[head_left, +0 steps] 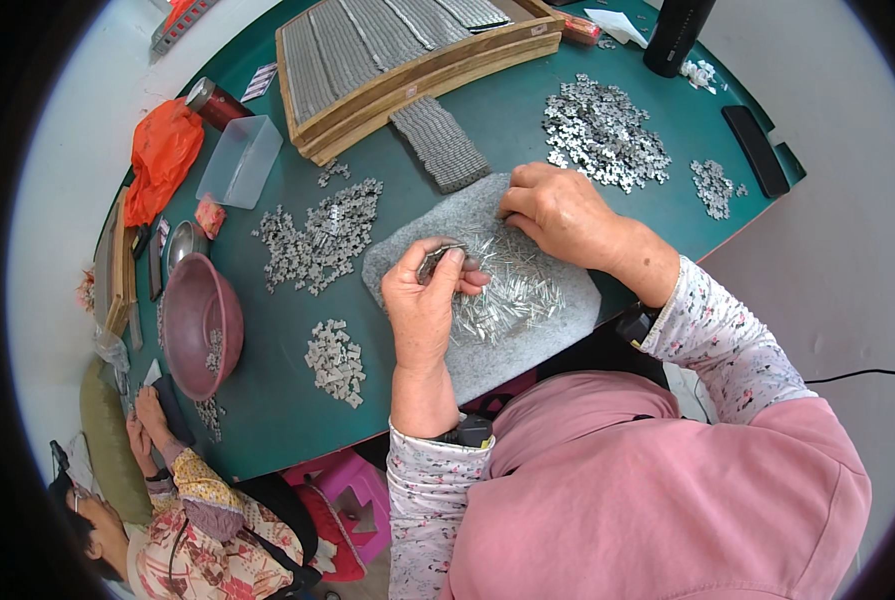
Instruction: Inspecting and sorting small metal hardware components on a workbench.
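Note:
My left hand is closed, with a small dark grey metal piece pinched between thumb and fingers. To its right, my right hand hovers over the far edge of a grey felt mat. Its thumb and fingertips are pressed together; whatever they hold is too small or hidden to make out. Many thin, shiny metal pins lie scattered on the mat, below and between my hands. Just beyond the mat, a strip of linked grey metal pieces lies flat on the green table.
Small metal parts form piles at the left, front left and far right. A wooden tray of grey strips stands at the back. Pink bowl, clear box, black phone. Another person's hands rest at the left edge.

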`<state>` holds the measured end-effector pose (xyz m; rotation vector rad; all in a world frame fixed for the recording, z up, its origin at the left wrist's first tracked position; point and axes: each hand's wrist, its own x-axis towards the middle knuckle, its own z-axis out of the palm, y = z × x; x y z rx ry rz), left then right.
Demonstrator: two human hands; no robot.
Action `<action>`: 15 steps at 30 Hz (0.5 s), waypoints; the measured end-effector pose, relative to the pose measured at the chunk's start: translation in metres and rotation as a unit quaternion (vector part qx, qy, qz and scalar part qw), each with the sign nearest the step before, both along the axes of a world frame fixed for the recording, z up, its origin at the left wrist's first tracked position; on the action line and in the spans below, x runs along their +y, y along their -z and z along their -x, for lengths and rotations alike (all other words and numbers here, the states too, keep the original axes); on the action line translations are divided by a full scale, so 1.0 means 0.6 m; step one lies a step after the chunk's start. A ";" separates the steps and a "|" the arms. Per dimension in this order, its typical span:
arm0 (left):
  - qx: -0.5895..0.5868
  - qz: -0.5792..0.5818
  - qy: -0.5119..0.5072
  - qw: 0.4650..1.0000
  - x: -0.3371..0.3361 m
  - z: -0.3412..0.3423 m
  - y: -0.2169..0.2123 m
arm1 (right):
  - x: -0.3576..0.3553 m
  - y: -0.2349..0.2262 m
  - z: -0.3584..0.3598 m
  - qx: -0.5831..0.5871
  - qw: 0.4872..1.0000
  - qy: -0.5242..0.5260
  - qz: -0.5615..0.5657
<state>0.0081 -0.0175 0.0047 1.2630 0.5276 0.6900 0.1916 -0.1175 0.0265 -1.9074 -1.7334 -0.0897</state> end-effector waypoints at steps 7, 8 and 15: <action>0.002 -0.004 0.000 1.000 -0.001 -0.001 0.000 | 0.001 0.013 -0.004 -0.054 0.996 -0.063 0.026; 0.002 -0.004 -0.001 1.000 -0.001 -0.001 0.000 | -0.001 0.016 -0.006 -0.029 0.997 -0.074 0.001; 0.001 0.002 0.005 1.000 0.000 -0.001 0.000 | -0.007 0.017 -0.007 0.066 0.996 -0.054 -0.035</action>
